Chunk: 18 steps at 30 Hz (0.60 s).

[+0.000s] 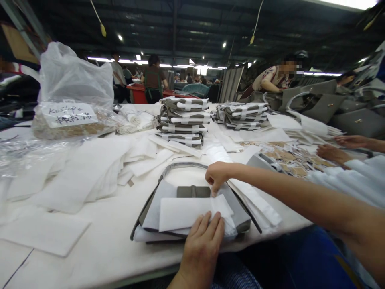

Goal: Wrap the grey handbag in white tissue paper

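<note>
Leftmost, a handwritten label [69,114] reads perhaps "Kestop's", its second line unclear. At the worktop's [112,230] near edge, the handbag [197,192] looks only partly covered: a white foam sheet [182,214] lies across it, the dark flap bare. The left hand [205,237] spreads flat on the sheet; the right hand [217,177] bends down beside the flap, pinching what I cannot tell.

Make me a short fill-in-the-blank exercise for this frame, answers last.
1. Atop the handbag, the left hand touches a sheet coloured ____.
2. The right hand is ____ from the picture's bottom edge than the left hand.
3. In the picture, the large plastic bag stands to the ____ of the stacked bundles.
Answers: white; farther; left.
</note>
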Available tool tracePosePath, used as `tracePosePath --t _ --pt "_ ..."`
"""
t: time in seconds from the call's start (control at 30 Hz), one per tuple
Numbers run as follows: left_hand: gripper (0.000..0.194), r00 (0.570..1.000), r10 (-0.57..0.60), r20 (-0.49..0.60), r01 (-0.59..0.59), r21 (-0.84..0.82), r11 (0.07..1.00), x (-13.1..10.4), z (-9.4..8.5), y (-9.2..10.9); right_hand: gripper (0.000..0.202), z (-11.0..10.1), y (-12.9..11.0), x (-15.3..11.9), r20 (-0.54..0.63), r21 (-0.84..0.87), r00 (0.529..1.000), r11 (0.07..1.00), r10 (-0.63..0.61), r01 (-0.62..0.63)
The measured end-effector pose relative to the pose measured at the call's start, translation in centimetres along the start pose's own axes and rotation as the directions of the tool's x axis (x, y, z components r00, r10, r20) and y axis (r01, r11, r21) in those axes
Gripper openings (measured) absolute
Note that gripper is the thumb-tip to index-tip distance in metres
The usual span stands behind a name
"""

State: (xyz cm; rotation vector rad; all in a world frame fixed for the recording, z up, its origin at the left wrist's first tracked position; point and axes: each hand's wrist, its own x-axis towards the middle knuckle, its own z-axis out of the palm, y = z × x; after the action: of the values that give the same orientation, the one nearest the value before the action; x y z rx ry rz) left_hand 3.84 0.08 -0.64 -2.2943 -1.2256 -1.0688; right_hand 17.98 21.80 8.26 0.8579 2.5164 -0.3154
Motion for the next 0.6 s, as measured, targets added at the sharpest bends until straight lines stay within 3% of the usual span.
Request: tracePosePath --t 0.07,0.17,0.23,0.3,0.47,0.6 --pt "0.046 1.000 0.006 -0.006 -0.006 0.001 1.000 -0.2 0.2 0.0 0.039 0.0 1.1 0.2 -0.021 0.052 0.999 0.997 0.050 -0.049" --pt "0.044 1.000 0.009 -0.006 -0.009 -0.002 1.000 -0.5 0.6 -0.1 0.022 -0.1 1.8 -0.7 -0.157 0.066 0.972 0.984 0.173 -0.164" --pt "0.043 0.999 0.013 -0.040 -0.013 0.001 1.000 -0.5 0.7 -0.2 0.023 0.3 1.4 -2.0 -0.275 0.089 0.931 0.970 0.241 -0.225" --pt "0.043 0.998 0.021 -0.066 -0.020 0.012 1.000 -0.4 0.7 -0.2 0.030 1.4 0.2 -3.4 -0.332 0.128 0.912 0.970 0.240 -0.208" --pt "0.040 0.997 0.060 -0.052 -0.058 0.029 0.998 -0.5 0.9 -0.6 0.064 5.0 -3.0 -5.0 -0.284 0.271 0.938 0.955 0.198 -0.120" --pt "0.035 0.994 0.096 -0.051 -0.096 0.018 0.995 -1.4 1.9 -1.3 0.084 5.3 -2.5 -3.9 -0.143 0.509 0.972 0.856 0.188 -0.091"
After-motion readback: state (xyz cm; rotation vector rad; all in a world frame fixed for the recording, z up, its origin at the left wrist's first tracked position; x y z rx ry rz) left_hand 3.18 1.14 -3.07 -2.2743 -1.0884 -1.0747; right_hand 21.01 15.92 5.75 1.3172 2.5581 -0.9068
